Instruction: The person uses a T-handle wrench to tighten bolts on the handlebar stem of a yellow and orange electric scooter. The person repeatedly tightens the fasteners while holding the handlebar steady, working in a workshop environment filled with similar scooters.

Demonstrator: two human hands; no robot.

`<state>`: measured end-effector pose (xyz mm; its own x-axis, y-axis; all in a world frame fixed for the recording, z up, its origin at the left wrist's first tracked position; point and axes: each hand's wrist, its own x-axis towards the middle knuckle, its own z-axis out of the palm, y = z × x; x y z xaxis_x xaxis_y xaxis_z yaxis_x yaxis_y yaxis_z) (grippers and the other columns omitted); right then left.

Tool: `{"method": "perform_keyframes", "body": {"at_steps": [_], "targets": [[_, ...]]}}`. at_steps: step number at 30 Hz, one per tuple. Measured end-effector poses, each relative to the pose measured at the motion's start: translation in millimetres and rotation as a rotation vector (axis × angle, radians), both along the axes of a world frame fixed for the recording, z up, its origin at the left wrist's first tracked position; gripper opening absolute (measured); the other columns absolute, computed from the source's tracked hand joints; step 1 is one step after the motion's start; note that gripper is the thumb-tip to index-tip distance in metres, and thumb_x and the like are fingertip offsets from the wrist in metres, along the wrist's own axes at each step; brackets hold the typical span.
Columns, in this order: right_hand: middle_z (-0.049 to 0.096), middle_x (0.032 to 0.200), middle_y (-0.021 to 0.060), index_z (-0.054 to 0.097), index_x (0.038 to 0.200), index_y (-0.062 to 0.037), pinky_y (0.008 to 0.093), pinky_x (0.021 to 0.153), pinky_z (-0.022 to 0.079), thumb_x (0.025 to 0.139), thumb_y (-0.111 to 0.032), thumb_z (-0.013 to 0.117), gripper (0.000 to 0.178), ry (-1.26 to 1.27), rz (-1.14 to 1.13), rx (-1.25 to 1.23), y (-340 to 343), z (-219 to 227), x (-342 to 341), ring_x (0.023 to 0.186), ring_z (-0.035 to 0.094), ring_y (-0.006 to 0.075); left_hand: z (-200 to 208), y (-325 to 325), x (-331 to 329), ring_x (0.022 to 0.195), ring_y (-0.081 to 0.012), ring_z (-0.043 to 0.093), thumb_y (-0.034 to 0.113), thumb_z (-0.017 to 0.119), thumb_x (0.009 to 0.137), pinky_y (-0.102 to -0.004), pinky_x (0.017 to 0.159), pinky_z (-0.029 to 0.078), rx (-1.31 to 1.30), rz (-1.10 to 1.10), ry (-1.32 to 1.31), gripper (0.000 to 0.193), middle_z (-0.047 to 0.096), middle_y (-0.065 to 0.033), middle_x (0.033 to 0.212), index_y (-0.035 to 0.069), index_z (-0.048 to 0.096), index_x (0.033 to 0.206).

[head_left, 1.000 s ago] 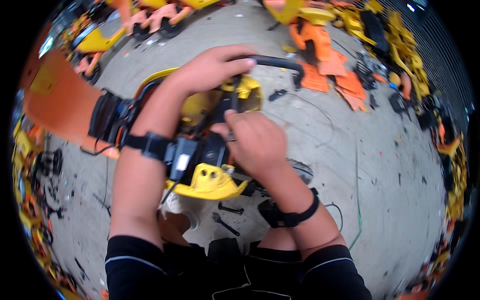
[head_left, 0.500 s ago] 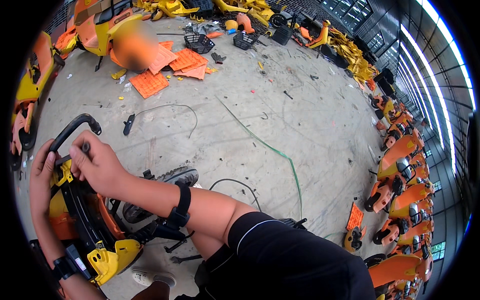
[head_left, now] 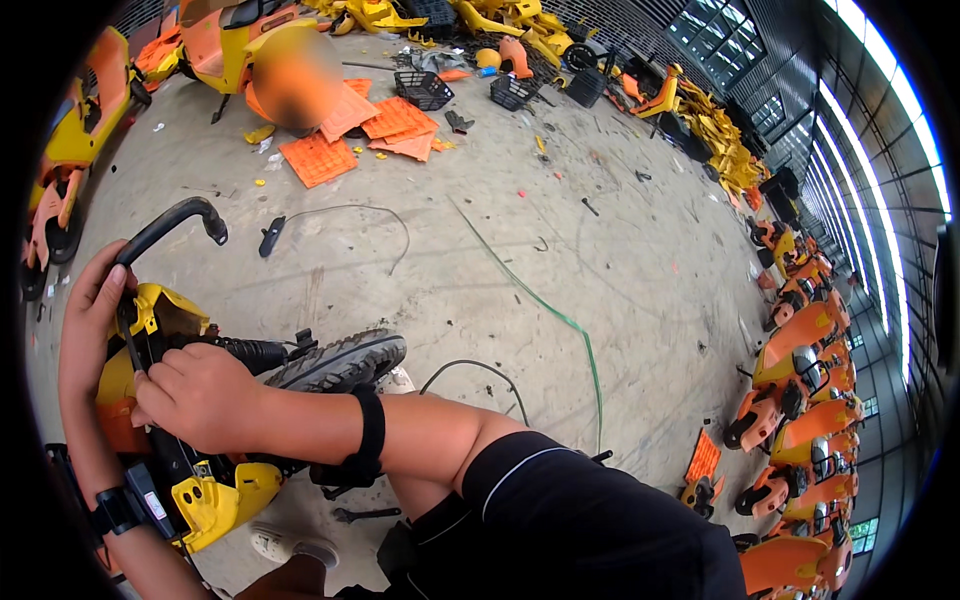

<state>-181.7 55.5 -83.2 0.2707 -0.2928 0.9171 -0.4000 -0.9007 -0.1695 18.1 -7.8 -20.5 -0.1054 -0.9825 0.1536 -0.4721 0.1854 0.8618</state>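
A partly stripped yellow scooter [head_left: 225, 500] with a black frame lies in front of me on the left. My left hand [head_left: 98, 295] is closed round the lower end of a black curved bar [head_left: 165, 228], thumb along it. My right hand [head_left: 205, 395] makes a fist over the scooter's frame, below the yellow front piece [head_left: 165, 305]. A thin dark strip [head_left: 133, 345] runs from near the left hand to the right fist; whatever the fist grips is mostly hidden. Beside it rests a black knobbly tyre [head_left: 345, 362].
An open-end wrench [head_left: 365, 515] lies by my shoe [head_left: 290, 545]. On the floor are a green strap [head_left: 545, 300], a black cable [head_left: 480, 365], orange panels [head_left: 318, 160] and black baskets [head_left: 422, 90]. Parked scooters [head_left: 800, 400] line the right; a person [head_left: 295, 75] is at the far left.
My right fist has moved down from beside the curved bar to the scooter's frame. The view has shifted slightly, and the left hand stays at the bar.
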Motion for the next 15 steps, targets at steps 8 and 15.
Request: {"method": "perform_keyframes", "body": {"at_steps": [8,15], "targets": [[0.062,0.076,0.0107,0.057,0.093,-0.0044,0.0383,0.061,0.047,0.093,-0.026,0.068,0.025,-0.072,0.073,0.328,-6.8,2.6,-1.2,0.066,0.06,0.0296,-2.2,-1.4,0.7,0.094,-0.0092,0.053,0.027,0.06,0.104,-0.0236,0.087,0.043,0.013,-0.004,0.045,0.041,0.057,-0.0004,0.098,0.001,0.059,0.137],[0.063,0.073,0.0068,0.052,0.104,-0.0067,0.0289,0.05,0.047,0.106,-0.033,0.055,0.027,-0.788,0.701,1.36,-64.8,-1.4,-18.9,0.062,0.065,0.019,-1.0,-0.1,-0.3,0.092,-0.009,0.053,0.026,0.06,0.104,-0.0231,0.085,0.042,0.021,0.011,0.033,0.039,0.057,-0.0001,0.096,0.003,0.061,0.135]]}}
